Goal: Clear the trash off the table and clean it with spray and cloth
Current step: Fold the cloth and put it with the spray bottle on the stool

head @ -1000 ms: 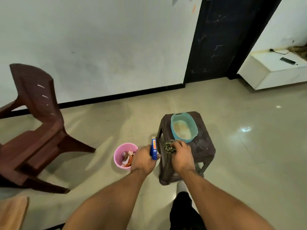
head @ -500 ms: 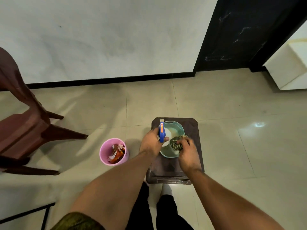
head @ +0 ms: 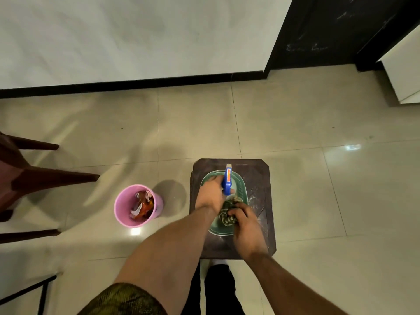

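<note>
Two hands sit over the basin [head: 245,189]: left hand [head: 210,194] grips the spray bottle [head: 228,178], nozzle toward frame top; right hand [head: 246,221], just below, clutches the cloth [head: 227,218].

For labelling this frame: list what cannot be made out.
Head view:
- spray bottle body, hidden by the left hand; label too small.
- cloth, half covered by the right hand.
- basin interior, hidden by both hands.
- trash in the pink bin, too small to identify.
- chair, cut off by left edge.
</note>
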A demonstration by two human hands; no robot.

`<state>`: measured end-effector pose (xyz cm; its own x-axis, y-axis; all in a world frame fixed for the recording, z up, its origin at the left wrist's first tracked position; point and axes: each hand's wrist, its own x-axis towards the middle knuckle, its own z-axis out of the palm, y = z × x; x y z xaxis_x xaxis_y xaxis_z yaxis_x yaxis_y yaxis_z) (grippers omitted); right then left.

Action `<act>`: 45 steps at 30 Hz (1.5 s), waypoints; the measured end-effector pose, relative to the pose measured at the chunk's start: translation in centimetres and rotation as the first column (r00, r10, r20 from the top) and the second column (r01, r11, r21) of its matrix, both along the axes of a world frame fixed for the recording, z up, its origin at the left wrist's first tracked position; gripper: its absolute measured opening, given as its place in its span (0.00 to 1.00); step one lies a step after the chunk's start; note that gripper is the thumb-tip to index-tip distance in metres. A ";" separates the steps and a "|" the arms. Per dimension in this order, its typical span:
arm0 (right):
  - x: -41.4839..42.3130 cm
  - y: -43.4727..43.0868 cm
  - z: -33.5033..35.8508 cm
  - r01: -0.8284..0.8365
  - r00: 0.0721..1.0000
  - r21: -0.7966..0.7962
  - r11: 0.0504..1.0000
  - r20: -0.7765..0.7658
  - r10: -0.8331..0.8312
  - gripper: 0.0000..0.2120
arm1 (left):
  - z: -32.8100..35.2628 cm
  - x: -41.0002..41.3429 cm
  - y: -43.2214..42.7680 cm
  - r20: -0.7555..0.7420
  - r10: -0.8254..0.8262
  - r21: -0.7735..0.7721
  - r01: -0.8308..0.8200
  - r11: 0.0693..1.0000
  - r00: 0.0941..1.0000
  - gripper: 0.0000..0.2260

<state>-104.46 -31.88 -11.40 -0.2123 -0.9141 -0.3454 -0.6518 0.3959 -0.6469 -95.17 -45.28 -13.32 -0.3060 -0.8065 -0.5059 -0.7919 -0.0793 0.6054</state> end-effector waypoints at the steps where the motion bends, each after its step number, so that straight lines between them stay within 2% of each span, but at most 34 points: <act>1: -0.1 0.2 -0.4 -0.012 1.000 0.004 1.000 0.001 0.012 0.21 | 0.0 -0.3 -0.3 -0.018 -0.005 -0.001 0.005 1.000 1.000 0.10; 6: -0.5 1.1 -1.0 -0.006 1.000 0.006 1.000 0.028 0.006 0.20 | -1.0 -0.4 -0.2 0.014 -0.054 -0.007 0.054 0.999 0.998 0.13; 10: -1.0 1.3 -0.2 0.081 0.994 -0.051 0.995 0.077 -0.077 0.19 | -1.2 0.1 0.6 0.029 0.018 0.037 -0.019 0.999 0.999 0.15; 12: -1.0 1.3 0.6 0.150 0.984 -0.091 0.984 0.109 -0.140 0.19 | -0.9 0.3 1.3 0.061 0.101 0.036 -0.103 0.994 0.993 0.18; 15: -0.6 1.8 2.5 0.220 0.971 -0.182 0.958 0.138 -0.196 0.20 | 0.8 0.9 3.3 0.067 0.356 0.069 -0.360 0.930 0.932 0.10; 16: -0.4 2.1 3.0 0.229 0.968 -0.200 0.953 0.152 -0.201 0.20 | 1.1 1.1 4.0 0.018 0.490 0.186 -0.484 0.855 0.872 0.12; 17: 0.0 2.7 3.8 0.223 0.969 -0.208 0.952 0.156 -0.193 0.20 | 2.0 1.4 5.0 -0.038 0.637 0.392 -0.575 0.718 0.770 0.17; 18: 0.4 3.2 4.4 0.204 0.973 -0.218 0.954 0.156 -0.172 0.20 | 2.4 1.7 6.0 -0.060 0.760 0.647 -0.555 0.523 0.647 0.22; 19: 0.8 3.9 5.0 0.161 0.979 -0.217 0.963 0.159 -0.128 0.20 | 2.8 2.2 7.1 -0.049 0.821 0.807 -0.461 0.368 0.569 0.29; 20: 1.1 4.2 5.0 0.108 0.983 -0.202 0.973 0.168 -0.074 0.20 | 2.6 2.6 7.9 -0.028 0.835 0.871 -0.397 0.290 0.549 0.33; 21: 1.4 4.8 5.3 0.056 0.984 -0.174 0.983 0.178 -0.025 0.20 | 2.9 3.1 8.8 -0.019 0.838 0.888 -0.376 0.264 0.545 0.35; 23: 1.7 5.9 6.0 0.038 0.983 -0.144 0.989 0.184 -0.011 0.19 | 3.8 4.0 9.6 -0.057 0.853 0.840 -0.437 0.322 0.519 0.27; 27: 2.4 7.3 7.6 0.186 0.981 -0.221 0.957 0.099 -0.168 0.12 | 7.9 5.6 10.4 -0.174 0.872 0.665 -0.599 0.447 0.457 0.10; 29: 2.6 6.8 8.9 0.234 0.970 -0.239 0.943 0.123 -0.209 0.11 | 9.5 7.2 10.8 -0.237 0.845 0.583 -0.626 0.518 0.479 0.10; 31: 2.7 6.0 11.0 0.309 0.929 -0.160 0.938 0.260 -0.262 0.07 | 10.7 8.6 11.2 -0.296 0.797 0.560 -0.581 0.591 0.526 0.16; 33: 3.1 5.2 12.7 0.326 0.901 -0.108 0.939 0.337 -0.274 0.08 | 12.2 9.9 11.8 -0.327 0.710 0.546 -0.488 0.681 0.624 0.20; 35: 3.4 4.2 13.3 0.334 0.875 -0.040 0.942 0.385 -0.294 0.10 | 13.1 10.7 12.1 -0.320 0.639 0.571 -0.396 0.719 0.699 0.19; 36: 3.6 3.8 13.5 0.358 0.835 0.024 0.933 0.438 -0.332 0.11 | 13.5 11.0 12.3 -0.330 0.607 0.572 -0.358 0.738 0.723 0.17; 37: 4.0 3.4 13.8 0.410 0.757 0.112 0.905 0.511 -0.407 0.11 | 14.0 11.4 12.7 -0.350 0.582 0.566 -0.329 0.756 0.734 0.16; 39: 4.7 2.8 14.6 0.519 0.496 0.321 0.792 0.642 -0.585 0.11 | 14.4 11.9 13.3 -0.398 0.556 0.557 -0.290 0.778 0.730 0.17; 40: 5.1 2.6 15.1 0.540 0.403 0.391 0.745 0.657 -0.637 0.11 | 14.7 12.1 13.7 -0.423 0.534 0.540 -0.270 0.797 0.732 0.20; 42: 6.0 2.9 16.2 0.534 0.346 0.454 0.714 0.653 -0.674 0.11 | 15.0 12.7 14.5 -0.461 0.484 0.495 -0.237 0.836 0.744 0.29; 45: 7.5 3.7 17.1 0.535 0.331 0.479 0.696 0.639 -0.694 0.11 | 15.4 13.7 15.6 -0.508 0.361 0.407 -0.152 0.901 0.782 0.38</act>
